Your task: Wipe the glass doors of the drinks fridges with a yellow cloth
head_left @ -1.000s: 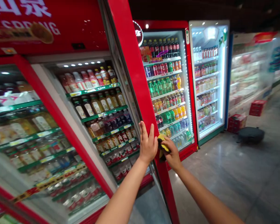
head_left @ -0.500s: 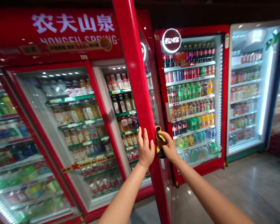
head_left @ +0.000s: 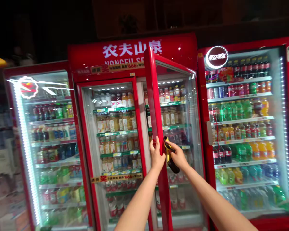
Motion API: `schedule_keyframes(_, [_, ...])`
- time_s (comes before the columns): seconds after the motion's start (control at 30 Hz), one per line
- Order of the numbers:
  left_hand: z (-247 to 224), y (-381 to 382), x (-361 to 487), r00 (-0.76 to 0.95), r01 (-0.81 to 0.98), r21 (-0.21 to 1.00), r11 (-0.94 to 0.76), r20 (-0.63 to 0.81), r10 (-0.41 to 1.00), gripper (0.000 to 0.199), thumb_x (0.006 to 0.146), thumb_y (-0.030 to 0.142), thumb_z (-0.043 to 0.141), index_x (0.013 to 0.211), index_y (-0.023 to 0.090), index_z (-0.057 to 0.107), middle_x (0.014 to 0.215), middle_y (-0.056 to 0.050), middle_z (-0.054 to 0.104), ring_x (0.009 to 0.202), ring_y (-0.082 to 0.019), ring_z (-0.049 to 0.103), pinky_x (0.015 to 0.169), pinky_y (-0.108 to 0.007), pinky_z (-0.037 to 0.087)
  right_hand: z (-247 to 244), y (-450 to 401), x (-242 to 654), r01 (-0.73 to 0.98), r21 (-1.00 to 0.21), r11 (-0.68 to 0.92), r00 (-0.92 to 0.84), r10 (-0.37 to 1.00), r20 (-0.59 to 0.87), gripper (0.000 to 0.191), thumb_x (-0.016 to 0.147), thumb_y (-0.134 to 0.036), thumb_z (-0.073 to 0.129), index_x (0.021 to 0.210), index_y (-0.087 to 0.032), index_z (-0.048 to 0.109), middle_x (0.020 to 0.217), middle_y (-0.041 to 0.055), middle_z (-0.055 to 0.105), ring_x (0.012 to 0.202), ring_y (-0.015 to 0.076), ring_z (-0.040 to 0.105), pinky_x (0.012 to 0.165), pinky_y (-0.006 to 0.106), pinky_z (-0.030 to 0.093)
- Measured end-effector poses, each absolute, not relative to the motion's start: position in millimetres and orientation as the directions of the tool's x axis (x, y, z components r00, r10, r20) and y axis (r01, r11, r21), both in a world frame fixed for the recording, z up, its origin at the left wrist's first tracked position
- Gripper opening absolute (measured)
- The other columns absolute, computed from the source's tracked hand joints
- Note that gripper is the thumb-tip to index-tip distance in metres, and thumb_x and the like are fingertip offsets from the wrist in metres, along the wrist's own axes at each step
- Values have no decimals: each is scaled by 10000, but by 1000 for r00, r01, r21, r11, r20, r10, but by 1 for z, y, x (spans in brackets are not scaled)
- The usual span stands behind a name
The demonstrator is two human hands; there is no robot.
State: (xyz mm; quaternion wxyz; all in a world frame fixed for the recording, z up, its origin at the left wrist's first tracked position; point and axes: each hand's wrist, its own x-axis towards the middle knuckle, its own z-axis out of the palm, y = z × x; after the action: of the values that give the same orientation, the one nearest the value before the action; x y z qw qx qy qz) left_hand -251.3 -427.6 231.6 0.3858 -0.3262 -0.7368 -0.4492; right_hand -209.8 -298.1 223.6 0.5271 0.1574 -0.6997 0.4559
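A red-framed glass fridge door (head_left: pixel 156 106) stands swung out from its cabinet, its edge facing me. My left hand (head_left: pixel 157 157) lies against this edge, fingers stretched upward and apart, thumb toward the glass side. On the other side of the frame, my right hand (head_left: pixel 179 156) grips a yellow-and-black cloth (head_left: pixel 173 165). The cloth is bunched beside the door edge, with a dark part hanging below the fingers. Bottled drinks (head_left: pixel 167 117) on the fridge shelves show through the door's glass.
Left of the open door is a shut glass door (head_left: pixel 137 128) of the same red cabinet. Further left stands another lit drinks fridge (head_left: pixel 69 128). A red-framed fridge (head_left: pixel 205 179) full of bottles and cans is close on the right.
My view has shifted left and levelled out. The door now appears further back, with its glass side more visible. Both hands stay by the door edge; the cloth hangs lower.
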Motion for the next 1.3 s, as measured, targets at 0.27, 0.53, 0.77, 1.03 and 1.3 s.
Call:
schedule_keyframes(0.27, [225, -438, -309, -526, 806, 461, 371, 845, 95, 1033, 742, 1, 591, 1641, 295, 177, 1673, -127, 281, 1552, -287, 311, 1232, -459, 359, 300, -291, -265, -337, -42, 940, -152, -11, 988, 650, 782, -25, 500, 1337, -306, 687, 1422, 65, 651, 1238, 289, 613, 1009, 463, 525])
schedule_keyframes(0.53, [221, -433, -345, -545, 746, 461, 480, 837, 43, 1035, 750, -20, 491, 1660, 215, 57, 1705, -125, 249, 1566, -250, 266, 1262, -424, 316, 320, -275, -330, -305, 345, 888, -127, -397, 909, 700, 782, 12, 543, 1421, -267, 604, 1496, 87, 597, 1391, 258, 520, 1059, 427, 464])
schedule_keyframes(0.77, [202, -436, -402, -505, 655, 340, 675, 861, 56, 1022, 803, -43, 429, 1641, 183, -112, 1702, -195, 186, 1553, -270, 246, 1240, -432, 360, 311, -279, -392, -349, 383, 855, -10, -412, 911, 713, 828, -15, 531, 1489, -283, 526, 1552, 100, 535, 1448, 260, 478, 1154, 472, 379])
schedule_keyframes(1.03, [204, -440, -471, -340, 496, 70, 866, 933, 120, 950, 879, -46, 340, 1584, 157, -264, 1680, -262, 114, 1519, -312, 256, 1136, -415, 497, 315, -279, -441, -365, 374, 853, -89, -432, 898, 654, 909, -53, 548, 1505, -317, 514, 1570, 94, 508, 1441, 271, 489, 1188, 483, 327])
schedule_keyframes(1.3, [228, -451, -514, -192, 409, -260, 875, 913, 361, 957, 840, 29, 496, 1648, 142, -5, 1686, -165, 247, 1579, -278, 166, 1282, -560, 240, 327, -261, -487, -328, 417, 848, -180, -489, 854, 625, 934, -34, 513, 1482, -335, 535, 1585, 62, 486, 1480, 267, 440, 1228, 535, 272])
